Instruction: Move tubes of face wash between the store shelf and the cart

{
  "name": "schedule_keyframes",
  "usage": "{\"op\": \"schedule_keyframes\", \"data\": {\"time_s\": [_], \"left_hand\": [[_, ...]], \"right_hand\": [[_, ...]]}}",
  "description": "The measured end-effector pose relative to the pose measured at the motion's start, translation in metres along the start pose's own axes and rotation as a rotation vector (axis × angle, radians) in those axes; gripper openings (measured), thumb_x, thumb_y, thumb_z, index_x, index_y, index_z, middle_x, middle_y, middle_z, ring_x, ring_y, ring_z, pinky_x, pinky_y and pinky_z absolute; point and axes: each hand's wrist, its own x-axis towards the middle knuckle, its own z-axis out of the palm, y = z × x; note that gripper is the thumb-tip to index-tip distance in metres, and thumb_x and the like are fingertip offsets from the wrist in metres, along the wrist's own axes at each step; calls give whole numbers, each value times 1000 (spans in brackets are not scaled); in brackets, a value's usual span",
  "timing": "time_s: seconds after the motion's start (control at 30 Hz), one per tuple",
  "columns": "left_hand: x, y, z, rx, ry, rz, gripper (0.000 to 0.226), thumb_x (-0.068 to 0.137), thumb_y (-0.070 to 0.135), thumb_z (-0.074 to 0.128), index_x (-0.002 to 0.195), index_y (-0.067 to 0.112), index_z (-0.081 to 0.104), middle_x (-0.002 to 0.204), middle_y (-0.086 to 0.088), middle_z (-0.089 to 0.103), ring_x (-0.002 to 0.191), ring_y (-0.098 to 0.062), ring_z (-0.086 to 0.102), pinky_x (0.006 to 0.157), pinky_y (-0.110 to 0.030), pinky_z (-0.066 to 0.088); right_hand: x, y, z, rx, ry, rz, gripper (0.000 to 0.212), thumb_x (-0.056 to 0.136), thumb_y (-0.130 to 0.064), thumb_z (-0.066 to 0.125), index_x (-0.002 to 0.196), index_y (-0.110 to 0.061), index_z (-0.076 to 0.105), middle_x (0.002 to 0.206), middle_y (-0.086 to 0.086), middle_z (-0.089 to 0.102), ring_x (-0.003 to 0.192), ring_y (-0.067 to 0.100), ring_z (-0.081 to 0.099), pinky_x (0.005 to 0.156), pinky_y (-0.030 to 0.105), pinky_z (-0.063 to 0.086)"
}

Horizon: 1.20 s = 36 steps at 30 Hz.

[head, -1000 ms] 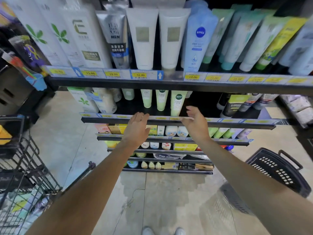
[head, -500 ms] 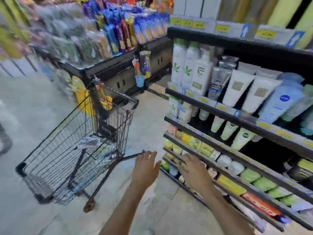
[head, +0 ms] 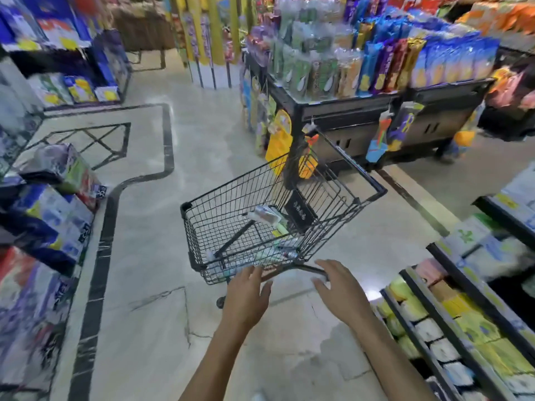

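Note:
A black wire shopping cart (head: 202, 227) stands on the tiled floor in the middle of the view. Several tubes (head: 265, 215) lie in its basket, blurred. My left hand (head: 246, 296) hovers just below the cart's near rim, fingers spread, holding nothing. My right hand (head: 341, 287) is beside it near the cart's lower bar, also spread and empty. The store shelf (head: 451, 322) with boxed and tubed products runs along the right edge.
A display stand of snack packets (head: 376, 68) rises behind the cart, with hanging toys on its side. Stacked packaged goods (head: 49, 215) line the left side. A yellow pillar (head: 208, 39) stands at the back.
The view has swung left from the shelf to the cart. Both hands have drawn back from the shelf and now hover at the cart's near end, empty.

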Motion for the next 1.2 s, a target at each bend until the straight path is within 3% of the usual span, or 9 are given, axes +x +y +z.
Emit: {"op": "schedule_keyframes", "data": {"time_s": [0.1, 0.23, 0.5, 0.73, 0.8, 0.93, 1.0, 1.07, 1.2], "left_hand": [[15, -21, -5, -44, -4, -67, 48, 104, 41, 52, 145, 17, 54, 140, -6, 59, 127, -28, 55, 104, -41, 47], [46, -36, -2, -37, -35, -96, 50, 104, 41, 51, 148, 17, 50, 144, -6, 57, 130, -28, 52, 107, -40, 44], [156, -48, 20, -43, -96, -102, 48, 104, 38, 52, 145, 14, 52, 135, -8, 60, 124, -31, 55, 103, -43, 47], [242, -57, 41, -32, -172, -215, 47, 103, 35, 54, 145, 13, 53, 133, -9, 61, 121, -29, 56, 101, -41, 46], [260, -65, 52, -33, -195, -249, 46, 102, 33, 56, 144, 13, 54, 130, -9, 62, 119, -29, 57, 99, -41, 47], [293, -85, 83, -59, -295, -337, 47, 101, 32, 58, 143, 12, 55, 131, -12, 62, 121, -33, 58, 100, -48, 50], [313, -97, 102, -55, -373, -340, 48, 100, 30, 59, 144, 12, 54, 131, -12, 61, 121, -33, 56, 100, -46, 49], [332, -113, 126, -33, -434, -326, 50, 98, 29, 61, 144, 12, 54, 127, -14, 62, 117, -35, 58, 97, -45, 50], [364, -151, 184, -4, -556, -318, 48, 96, 24, 63, 142, 11, 54, 130, -16, 60, 119, -38, 57, 97, -46, 50]], "right_hand": [[29, -18, 11, 2, -36, 6, 47, 103, -46, 52, 146, -25, 51, 148, -6, 51, 136, 20, 49, 114, 48, 39], [59, -22, 24, 14, -101, 12, 48, 103, -49, 51, 146, -29, 50, 149, -9, 51, 137, 16, 46, 109, 37, 44], [157, -2, 36, 49, -175, 62, 45, 103, -42, 54, 146, -27, 51, 149, -5, 50, 138, 18, 44, 109, 37, 43], [297, -3, 29, -2, -279, 44, 44, 104, -35, 55, 147, -23, 53, 146, -1, 54, 128, 22, 53, 85, 29, 37], [336, -2, 35, 6, -334, 34, 45, 104, -35, 55, 147, -24, 52, 144, -2, 54, 130, 24, 53, 86, 30, 38], [402, 14, 77, 33, -503, 79, 41, 99, -35, 58, 138, -26, 57, 135, 6, 64, 115, 30, 63, 92, 41, 53], [430, 33, 110, 38, -615, 136, 41, 94, -44, 56, 132, -31, 58, 131, 6, 66, 108, 29, 66, 91, 43, 55], [453, 63, 156, 10, -700, 155, 45, 91, -50, 56, 130, -29, 59, 129, 6, 67, 107, 30, 66, 90, 41, 55], [480, 82, 205, -96, -818, 167, 47, 96, -34, 60, 139, -18, 53, 130, 11, 63, 116, 33, 62, 82, 35, 46]]}}
